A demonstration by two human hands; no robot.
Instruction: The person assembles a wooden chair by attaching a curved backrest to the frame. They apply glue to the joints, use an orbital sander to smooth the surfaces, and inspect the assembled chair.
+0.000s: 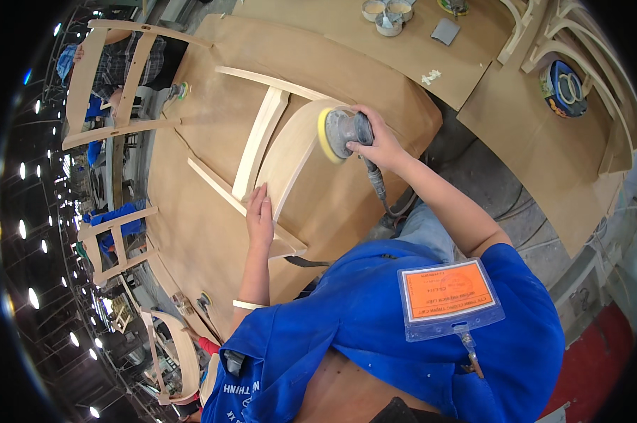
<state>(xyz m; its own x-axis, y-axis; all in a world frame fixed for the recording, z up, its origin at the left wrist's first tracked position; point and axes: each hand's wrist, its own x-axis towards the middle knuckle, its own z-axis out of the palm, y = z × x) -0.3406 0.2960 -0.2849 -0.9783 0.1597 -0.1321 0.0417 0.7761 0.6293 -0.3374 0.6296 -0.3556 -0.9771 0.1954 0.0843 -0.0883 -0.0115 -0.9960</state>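
Note:
A pale wooden chair-back frame (pixel 290 151) with a broad curved slat, a narrower slat and two long side pieces lies on the paper-covered table. My right hand (pixel 380 143) is wrapped round a grey orbital sander (pixel 350 132) with a yellow pad. The sander is tilted, its pad standing on edge against the far end of the broad slat; I cannot tell how much of the pad touches. My left hand (pixel 260 215) lies with stretched fingers on the near end of the frame, by the slats. Its thumb is not clearly visible.
A dark hose (pixel 397 211) runs from the sander down beside the table edge. Round tins (pixel 389 17) and a grey abrasive pad (pixel 445 32) lie on the far table. Curved wooden parts (pixel 608 77) and a blue tub (pixel 564 88) stand right. Other people work with frames (pixel 124 77) at left.

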